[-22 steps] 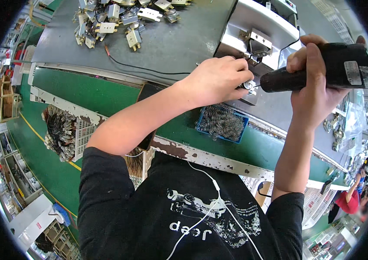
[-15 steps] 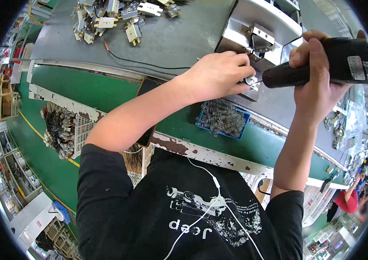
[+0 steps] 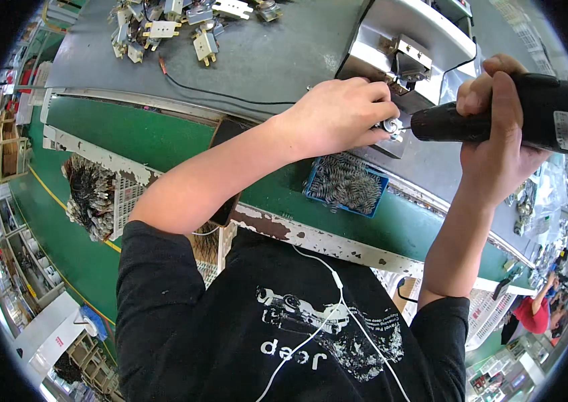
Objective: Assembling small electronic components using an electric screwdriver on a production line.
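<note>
While the left hand [image 3: 345,114] pinches a small metal part [image 3: 393,126] near the silver fixture [image 3: 424,30], apparently to steady it, the right hand [image 3: 495,167] wraps fully round a black power driver [image 3: 446,123], aimed at the part; contact cannot be confirmed. One blue tray [image 3: 381,195] of springs [image 3: 344,184] stands nearby, presumably for reach.
</note>
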`<state>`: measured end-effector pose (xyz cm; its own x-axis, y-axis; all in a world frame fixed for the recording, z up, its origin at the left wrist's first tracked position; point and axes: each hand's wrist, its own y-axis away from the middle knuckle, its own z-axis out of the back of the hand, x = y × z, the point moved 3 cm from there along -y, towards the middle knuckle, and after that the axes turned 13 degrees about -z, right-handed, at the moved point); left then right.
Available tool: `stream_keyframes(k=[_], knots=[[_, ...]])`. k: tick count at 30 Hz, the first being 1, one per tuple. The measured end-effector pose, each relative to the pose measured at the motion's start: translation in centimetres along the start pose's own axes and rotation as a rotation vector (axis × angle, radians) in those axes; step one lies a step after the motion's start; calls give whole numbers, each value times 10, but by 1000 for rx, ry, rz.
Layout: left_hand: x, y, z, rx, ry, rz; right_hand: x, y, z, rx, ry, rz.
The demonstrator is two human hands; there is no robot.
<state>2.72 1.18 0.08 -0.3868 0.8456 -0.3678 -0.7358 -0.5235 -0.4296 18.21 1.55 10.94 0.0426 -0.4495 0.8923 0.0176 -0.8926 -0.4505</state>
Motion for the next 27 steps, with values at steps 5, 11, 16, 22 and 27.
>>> stream_keyframes(k=[5,11,16,22,27], knots=[[1,1,-2,10,-3,19,-3,-1,1,31,27,35],[4,1,2,30,21,1,-8,-2,4,-14,-16,-15],[5,3,0,17,59,-29,-4,6,-5,-62,82,-9],[4,3,-1,52,79,5,-10,5,1,-8,83,21],[5,4,0,27,66,-11,-13,3,4,57,237,-53]])
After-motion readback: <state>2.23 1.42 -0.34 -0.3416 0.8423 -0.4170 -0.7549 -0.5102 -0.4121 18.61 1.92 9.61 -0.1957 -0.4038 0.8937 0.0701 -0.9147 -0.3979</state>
